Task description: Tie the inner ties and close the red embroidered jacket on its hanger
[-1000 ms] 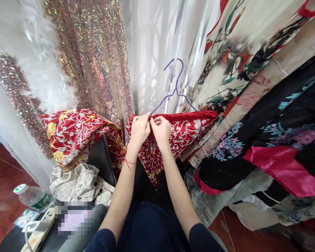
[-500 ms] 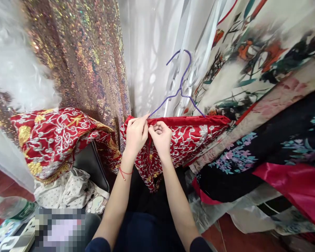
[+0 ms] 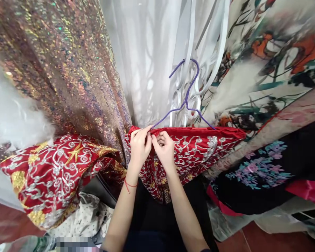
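Head view, frame centre: red embroidered garment (image 3: 189,150) hung on purple wire hanger (image 3: 185,101). Left hand (image 3: 139,147) and right hand (image 3: 164,148) pinched its top hem together. Judged soft, limp, bead-heavy; best gripped at hem, near hanger shoulders.

Two hands: left hand (image 3: 140,147), right hand (image 3: 165,149); one purple hanger (image 3: 185,101); two red embroidered garments (image 3: 199,147).

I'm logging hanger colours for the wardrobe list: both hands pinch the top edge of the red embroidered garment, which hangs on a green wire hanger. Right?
Not quite. The head view shows the wire hanger is purple, not green. The rest holds: the left hand and right hand pinch the top edge of the red embroidered garment.
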Demonstrator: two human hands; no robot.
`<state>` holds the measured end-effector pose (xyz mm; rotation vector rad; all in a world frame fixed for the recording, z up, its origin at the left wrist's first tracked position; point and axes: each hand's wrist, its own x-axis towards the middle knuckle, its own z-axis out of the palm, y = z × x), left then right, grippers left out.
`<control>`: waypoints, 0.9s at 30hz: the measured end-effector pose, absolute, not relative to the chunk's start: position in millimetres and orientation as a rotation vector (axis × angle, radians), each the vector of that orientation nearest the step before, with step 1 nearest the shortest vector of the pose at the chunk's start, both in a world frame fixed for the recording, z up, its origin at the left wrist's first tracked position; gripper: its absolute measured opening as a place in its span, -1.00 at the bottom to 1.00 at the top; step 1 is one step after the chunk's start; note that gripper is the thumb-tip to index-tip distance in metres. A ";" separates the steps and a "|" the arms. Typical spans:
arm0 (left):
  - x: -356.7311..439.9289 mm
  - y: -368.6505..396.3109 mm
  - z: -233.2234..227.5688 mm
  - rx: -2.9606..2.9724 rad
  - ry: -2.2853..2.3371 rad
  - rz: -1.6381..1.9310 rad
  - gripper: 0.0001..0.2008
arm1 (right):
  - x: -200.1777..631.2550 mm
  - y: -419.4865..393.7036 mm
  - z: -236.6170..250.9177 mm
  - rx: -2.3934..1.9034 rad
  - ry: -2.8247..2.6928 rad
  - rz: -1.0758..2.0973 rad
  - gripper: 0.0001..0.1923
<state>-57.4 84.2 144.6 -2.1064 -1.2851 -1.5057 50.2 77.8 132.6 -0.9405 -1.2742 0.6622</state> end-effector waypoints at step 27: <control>-39.7 74.8 146.7 -2.119 -1.522 -1.416 -0.64 | 93.0 75.9 127.1 -0.829 -1.664 0.738 -0.87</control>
